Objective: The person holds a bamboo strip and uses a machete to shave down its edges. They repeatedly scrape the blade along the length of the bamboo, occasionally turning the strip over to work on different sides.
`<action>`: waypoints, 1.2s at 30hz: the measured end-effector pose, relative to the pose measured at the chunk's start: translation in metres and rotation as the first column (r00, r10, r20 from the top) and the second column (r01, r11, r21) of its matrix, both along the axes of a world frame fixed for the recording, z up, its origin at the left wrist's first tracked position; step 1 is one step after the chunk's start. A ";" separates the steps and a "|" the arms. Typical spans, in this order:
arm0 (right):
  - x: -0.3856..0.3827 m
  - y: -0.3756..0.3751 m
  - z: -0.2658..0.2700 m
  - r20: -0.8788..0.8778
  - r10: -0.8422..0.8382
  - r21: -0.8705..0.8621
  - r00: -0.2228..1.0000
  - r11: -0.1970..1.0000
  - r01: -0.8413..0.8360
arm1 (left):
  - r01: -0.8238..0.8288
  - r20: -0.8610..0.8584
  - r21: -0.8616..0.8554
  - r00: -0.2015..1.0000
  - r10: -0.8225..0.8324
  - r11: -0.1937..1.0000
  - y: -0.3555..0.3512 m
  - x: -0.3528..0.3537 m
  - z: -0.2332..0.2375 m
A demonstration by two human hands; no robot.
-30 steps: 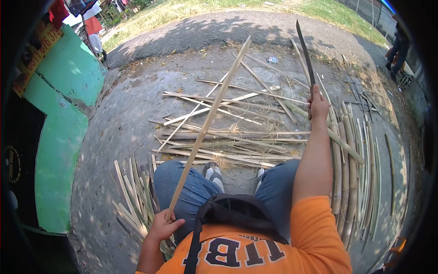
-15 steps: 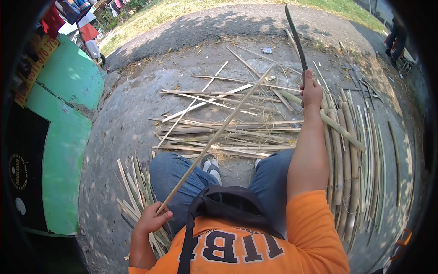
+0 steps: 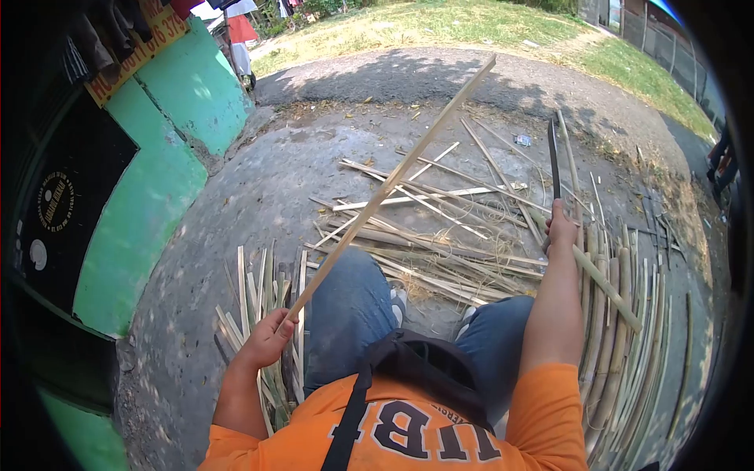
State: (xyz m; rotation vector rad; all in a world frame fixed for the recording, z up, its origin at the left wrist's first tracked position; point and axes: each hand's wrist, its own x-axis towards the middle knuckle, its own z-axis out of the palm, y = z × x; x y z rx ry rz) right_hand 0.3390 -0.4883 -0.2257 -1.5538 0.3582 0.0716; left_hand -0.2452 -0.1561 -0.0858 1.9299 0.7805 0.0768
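My left hand [image 3: 269,339] is closed around the lower end of a long, pale bamboo strip [image 3: 390,182]. The strip slants up and to the right, its far end over the road. In my right hand [image 3: 561,229] is the handle of a machete, fingers wrapped round it. Its dark, narrow blade [image 3: 554,157] points up, away from me, and stays apart from the strip. Below my right hand a thick bamboo pole [image 3: 606,289] lies aslant across other bamboo. Between my hands, beyond my knees, lies a loose pile of split bamboo strips [image 3: 440,255].
Bamboo poles [image 3: 609,353] and thin strips lie along my right side. Another bundle of strips [image 3: 263,290] is by my left leg. A green wall [image 3: 177,165] stands at left. Farther off are a road [image 3: 377,78], grass and a person's legs [image 3: 722,165] at far right.
My view has turned left and up. The strip in my left hand has swung to a steeper angle. The machete has come lower relative to the background, still in my right hand.
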 end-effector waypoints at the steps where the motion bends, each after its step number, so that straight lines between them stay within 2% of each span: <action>1: 0.001 0.000 -0.007 -0.038 0.007 -0.020 0.999 1.000 -0.007 | 0.002 0.015 0.011 1.000 -0.002 1.000 0.002 -0.002 0.001; 4: 0.003 0.001 -0.026 -0.145 0.034 -0.039 0.989 0.998 -0.040 | -0.010 0.071 0.156 0.997 -0.001 0.988 0.004 -0.005 0.008; 9: 0.004 0.006 -0.050 -0.262 0.043 -0.003 0.964 0.999 -0.046 | -0.051 0.168 0.258 0.986 0.007 0.965 0.014 -0.011 0.010; 12: 0.000 0.012 -0.049 -0.291 0.069 0.040 0.954 0.997 -0.060 | -0.065 0.133 0.295 0.991 0.026 0.953 0.028 -0.012 0.013; 13: 0.004 0.013 -0.055 -0.296 0.087 0.069 0.951 0.995 -0.070 | -0.060 0.184 0.334 0.983 -0.002 0.941 0.035 -0.010 0.010; 18: 0.017 0.021 -0.074 -0.285 0.147 0.191 0.947 0.977 -0.094 | -0.030 0.197 0.297 0.980 -0.030 0.954 0.066 0.005 0.027; 20: 0.012 0.026 -0.072 -0.321 0.115 0.155 0.940 0.986 -0.068 | -0.017 0.261 0.300 0.963 -0.065 0.954 0.083 0.017 0.028; 24: 0.008 0.035 -0.068 -0.346 0.088 0.131 0.934 0.990 -0.045 | -0.017 0.434 0.191 0.899 -0.068 0.982 0.122 0.037 0.026; 28: 0.004 0.052 -0.062 -0.341 0.079 0.138 0.937 0.990 -0.033 | -0.081 0.609 0.219 0.790 -0.072 0.972 0.151 0.062 0.034; 34: 0.005 0.079 -0.064 -0.309 0.111 0.107 0.944 0.991 -0.082 | -0.258 0.829 0.229 0.556 -0.049 0.939 0.184 0.082 0.055; 36: 0.009 0.089 -0.071 -0.284 0.134 0.122 0.950 0.987 -0.103 | -0.340 0.871 0.155 0.489 0.034 0.928 0.189 0.087 0.066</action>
